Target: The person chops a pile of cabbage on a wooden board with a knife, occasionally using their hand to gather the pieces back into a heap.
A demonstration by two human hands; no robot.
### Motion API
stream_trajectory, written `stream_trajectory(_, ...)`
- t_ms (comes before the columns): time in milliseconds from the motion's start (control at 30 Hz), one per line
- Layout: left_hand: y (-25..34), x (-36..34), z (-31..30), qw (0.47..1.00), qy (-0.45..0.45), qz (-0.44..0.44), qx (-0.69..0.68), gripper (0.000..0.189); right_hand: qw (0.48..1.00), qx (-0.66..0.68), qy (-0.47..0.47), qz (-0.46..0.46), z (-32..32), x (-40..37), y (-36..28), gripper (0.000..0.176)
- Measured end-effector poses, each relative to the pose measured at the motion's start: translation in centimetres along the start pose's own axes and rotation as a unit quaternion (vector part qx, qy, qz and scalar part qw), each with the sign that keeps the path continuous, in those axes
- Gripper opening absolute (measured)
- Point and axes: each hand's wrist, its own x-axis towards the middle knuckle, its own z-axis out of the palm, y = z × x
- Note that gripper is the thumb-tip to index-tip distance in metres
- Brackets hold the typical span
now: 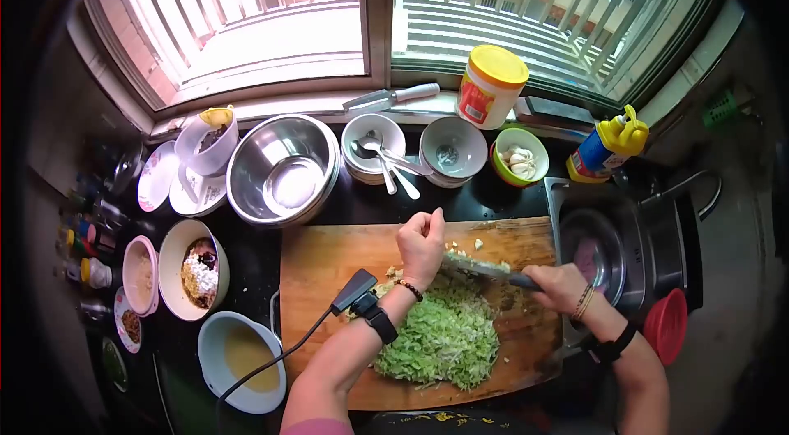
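My right hand is wrapped round the dark handle of a kitchen knife. The blade points left across the wooden cutting board, over pale chopped bits. My left hand is closed, its fingers curled, just left of the blade's tip; whatever it may hold is hidden. Below the blade lies a wide heap of finely chopped green cabbage. A few small pale pieces are scattered on the board above the knife.
Steel bowls, a bowl with spoons and a green bowl of garlic line the back. At left are a bowl of seasoned filling and a bowl of yellowish liquid. A sink borders the board's right side.
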Motion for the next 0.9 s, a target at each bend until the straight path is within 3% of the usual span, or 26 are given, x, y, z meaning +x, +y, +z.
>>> stream_trajectory(133,-0.7,0.5,2.0,0.999,0.002,0.017,-0.038,0.033,0.998,-0.056,0.018,0.004,0.2,1.4,3.3,0.034)
stream_trajectory(200,-1.9,0.1,2.2,1.000,-0.014,0.012,0.008,0.032,0.998,-0.046,0.025,-0.022,2.6,1.5,4.7,0.034)
stream_trajectory(233,-1.7,0.1,2.0,1.000,-0.010,0.013,0.010,0.032,0.998,-0.051,-0.019,0.013,2.5,1.1,3.6,0.034)
stream_trajectory(500,-1.0,0.0,0.1,1.000,-0.021,-0.019,0.010,0.033,0.995,0.073,-0.035,0.050,0.8,-0.4,-1.8,0.024)
stream_trajectory(633,-1.9,-0.4,-0.1,0.997,-0.023,-0.030,0.063,0.033,0.996,0.055,-0.052,0.056,3.0,-0.3,-1.3,0.023)
stream_trajectory(700,-1.3,-0.8,0.0,0.996,-0.023,0.006,0.082,0.033,0.996,0.067,-0.013,0.055,4.0,-0.8,-1.4,0.023)
stream_trajectory(900,-1.3,0.6,0.2,0.998,-0.002,0.007,0.055,0.032,0.996,0.054,-0.037,0.066,0.6,-0.1,-2.5,0.024)
